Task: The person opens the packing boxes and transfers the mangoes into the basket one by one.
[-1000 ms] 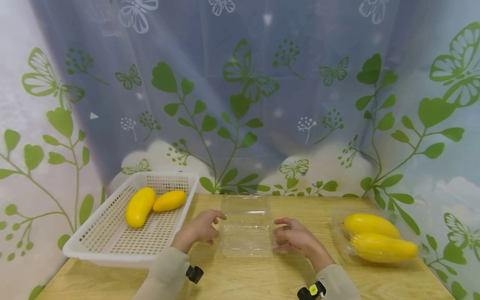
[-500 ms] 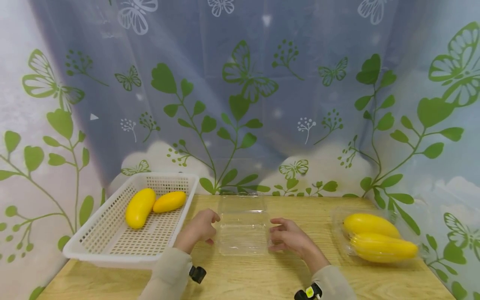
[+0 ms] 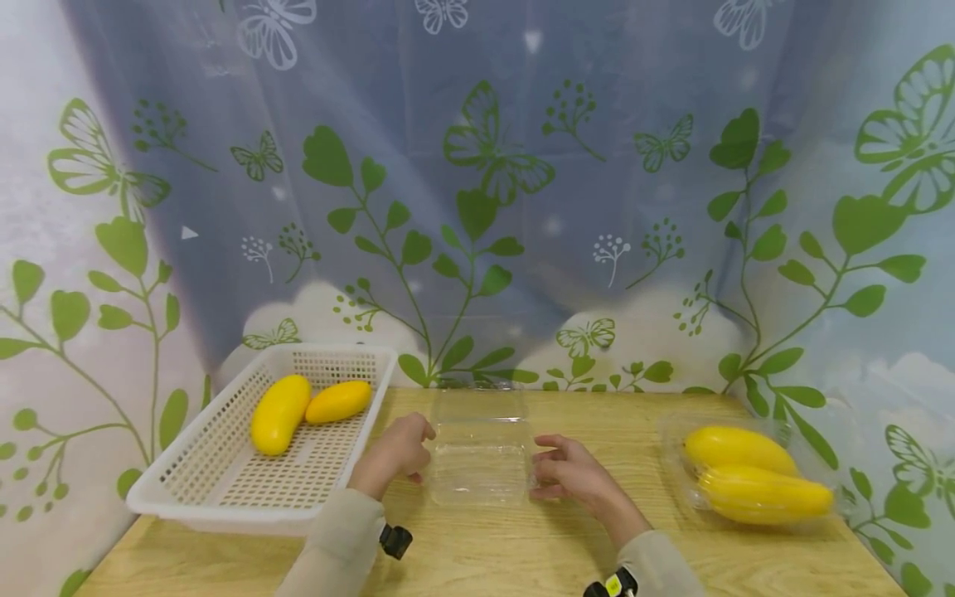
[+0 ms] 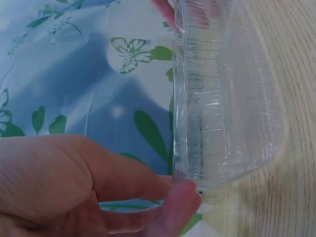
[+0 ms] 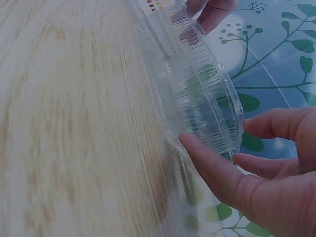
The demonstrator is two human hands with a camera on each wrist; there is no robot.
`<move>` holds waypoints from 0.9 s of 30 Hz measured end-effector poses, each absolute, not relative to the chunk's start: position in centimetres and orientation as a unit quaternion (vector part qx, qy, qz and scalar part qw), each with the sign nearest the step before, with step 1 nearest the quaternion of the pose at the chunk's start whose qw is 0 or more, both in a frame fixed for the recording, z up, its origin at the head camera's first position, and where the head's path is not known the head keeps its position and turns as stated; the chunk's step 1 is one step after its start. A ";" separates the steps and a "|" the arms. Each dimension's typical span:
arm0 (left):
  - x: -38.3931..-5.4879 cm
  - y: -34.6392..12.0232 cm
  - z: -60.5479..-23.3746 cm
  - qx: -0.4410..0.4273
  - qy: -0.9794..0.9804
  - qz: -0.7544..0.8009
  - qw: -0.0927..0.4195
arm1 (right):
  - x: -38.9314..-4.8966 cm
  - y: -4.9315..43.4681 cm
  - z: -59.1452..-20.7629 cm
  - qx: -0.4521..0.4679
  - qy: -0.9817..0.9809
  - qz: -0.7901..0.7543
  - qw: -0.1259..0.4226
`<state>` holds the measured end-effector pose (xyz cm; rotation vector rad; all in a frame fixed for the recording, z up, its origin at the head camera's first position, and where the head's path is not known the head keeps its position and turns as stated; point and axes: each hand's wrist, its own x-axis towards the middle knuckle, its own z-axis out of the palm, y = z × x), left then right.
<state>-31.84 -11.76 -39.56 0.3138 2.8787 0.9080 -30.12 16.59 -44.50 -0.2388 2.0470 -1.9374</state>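
An opened clear plastic clamshell box [image 3: 480,474] lies on the wooden table between my hands, its lid half farther back. My left hand [image 3: 404,450] is at the box's left side. In the left wrist view its fingertips [image 4: 181,195] pinch the rim at a corner of the box. On the opposite side, my right hand [image 3: 570,473] holds the box's edge with bent fingers. The right wrist view puts the thumb [image 5: 205,155] against the side wall and the other fingertips at the rim. Nothing lies inside the box.
A white perforated basket [image 3: 216,516] at the left holds a large yellow elongated fruit [image 3: 280,414] and a smaller one [image 3: 339,402]. At the right, a clear box [image 3: 675,489] contains two yellow fruits [image 3: 764,493]. A patterned curtain [image 3: 477,249] hangs behind the table.
The clamshell box has shifted slightly left on the table, and my right hand has moved left with it. My left hand has barely moved. The basket and fruits stay put.
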 end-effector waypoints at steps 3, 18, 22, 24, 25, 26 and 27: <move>-32.0 -11.8 -39.6 0.103 0.947 0.300 0.056 | -30.1 16.7 -44.5 -0.086 0.711 -0.679 0.160; -31.7 -11.9 -39.5 0.090 0.941 0.321 0.063 | -30.0 16.2 -44.2 -0.068 0.717 -0.677 0.154; -31.8 -12.1 -39.6 0.083 0.942 0.319 0.062 | -30.0 16.0 -44.4 -0.073 0.714 -0.680 0.154; -31.8 -12.1 -39.7 0.080 0.943 0.317 0.060 | -30.0 15.9 -44.5 -0.075 0.713 -0.680 0.155; -31.8 -12.1 -39.7 0.079 0.943 0.318 0.060 | -30.0 15.8 -44.5 -0.076 0.712 -0.680 0.154; -31.8 -12.1 -39.6 0.078 0.943 0.318 0.060 | -30.0 15.8 -44.5 -0.075 0.712 -0.681 0.155; -31.7 -12.1 -39.6 0.077 0.943 0.319 0.059 | -30.0 15.8 -44.5 -0.076 0.712 -0.681 0.154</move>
